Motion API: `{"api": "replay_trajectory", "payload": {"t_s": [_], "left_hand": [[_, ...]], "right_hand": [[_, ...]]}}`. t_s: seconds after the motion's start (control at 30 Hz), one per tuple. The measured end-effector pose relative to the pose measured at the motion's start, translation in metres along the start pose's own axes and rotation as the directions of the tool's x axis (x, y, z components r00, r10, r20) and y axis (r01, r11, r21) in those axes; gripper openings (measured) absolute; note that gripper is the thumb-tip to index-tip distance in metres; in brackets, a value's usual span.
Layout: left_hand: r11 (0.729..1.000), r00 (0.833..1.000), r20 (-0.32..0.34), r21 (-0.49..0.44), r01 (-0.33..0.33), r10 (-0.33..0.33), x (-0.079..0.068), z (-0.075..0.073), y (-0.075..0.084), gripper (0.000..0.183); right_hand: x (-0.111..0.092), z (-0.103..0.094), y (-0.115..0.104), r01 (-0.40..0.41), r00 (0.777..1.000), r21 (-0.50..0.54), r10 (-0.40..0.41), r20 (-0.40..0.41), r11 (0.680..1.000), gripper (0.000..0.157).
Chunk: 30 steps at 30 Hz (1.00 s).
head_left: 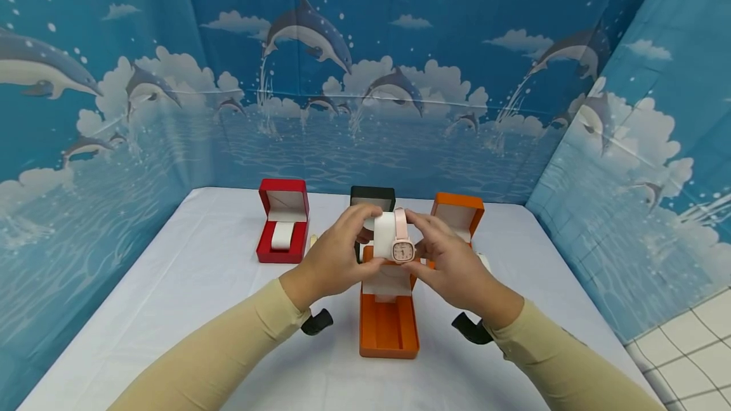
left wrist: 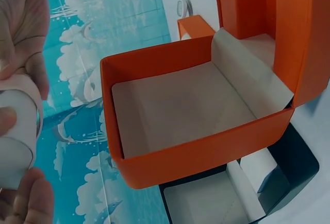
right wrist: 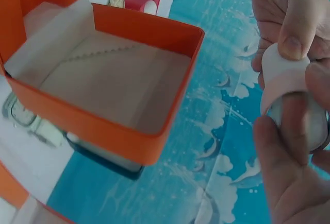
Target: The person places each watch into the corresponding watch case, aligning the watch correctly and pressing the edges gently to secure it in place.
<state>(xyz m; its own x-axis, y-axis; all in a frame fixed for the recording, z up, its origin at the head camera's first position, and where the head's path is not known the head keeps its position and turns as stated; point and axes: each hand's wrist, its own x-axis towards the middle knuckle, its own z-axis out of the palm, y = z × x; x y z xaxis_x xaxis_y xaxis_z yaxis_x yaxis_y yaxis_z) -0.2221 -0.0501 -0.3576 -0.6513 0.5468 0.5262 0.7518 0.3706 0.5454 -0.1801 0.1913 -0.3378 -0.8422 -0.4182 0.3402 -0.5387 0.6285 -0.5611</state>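
Note:
Both hands are raised above an open orange watch box (head_left: 388, 335), whose lower tray holds no cushion. My left hand (head_left: 334, 252) grips a white watch cushion (head_left: 384, 236) between thumb and fingers. At the cushion's right end sits a pink watch (head_left: 403, 251) with a squarish face, which my right hand (head_left: 451, 262) pinches at top and bottom. Its pink strap (right wrist: 283, 86) curves round the white cushion in the right wrist view. In the left wrist view the strap (left wrist: 30, 92) also loops over the cushion; fingers partly hide both.
An open red box (head_left: 282, 208) with a white cushion stands at back left. Behind the hands are a black box (head_left: 372, 194) and another orange box (head_left: 459, 208). A pale watch (head_left: 483, 261) lies beside the right hand, and a gold-coloured watch (head_left: 313, 240) near the left.

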Motion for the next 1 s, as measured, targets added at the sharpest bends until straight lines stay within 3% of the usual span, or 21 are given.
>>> {"api": "replay_trajectory", "payload": {"t_s": [0.2, 0.47, 1.0], "left_hand": [[0.999, 0.999, 0.05, -0.041, 0.023, -0.021, 0.0006, -0.0027, 0.0005, 0.073], [0.997, 0.998, 0.06, -0.07, 0.037, -0.033, 0.002, 0.0008, 0.0022, 0.074], [0.998, 0.994, 0.111, -0.049, 0.028, -0.022, 0.002, -0.0017, 0.0, 0.081]], "right_hand": [[0.0009, -0.0029, 0.0057, 0.031, 0.999, 0.01, -0.031, 0.032, 0.999, 0.094], [0.003, -0.0023, 0.0077, 0.054, 0.998, 0.022, -0.055, 0.028, 0.998, 0.093], [0.0059, -0.0042, 0.0097, 0.016, 0.999, 0.049, -0.017, 0.035, 0.999, 0.088]]}}
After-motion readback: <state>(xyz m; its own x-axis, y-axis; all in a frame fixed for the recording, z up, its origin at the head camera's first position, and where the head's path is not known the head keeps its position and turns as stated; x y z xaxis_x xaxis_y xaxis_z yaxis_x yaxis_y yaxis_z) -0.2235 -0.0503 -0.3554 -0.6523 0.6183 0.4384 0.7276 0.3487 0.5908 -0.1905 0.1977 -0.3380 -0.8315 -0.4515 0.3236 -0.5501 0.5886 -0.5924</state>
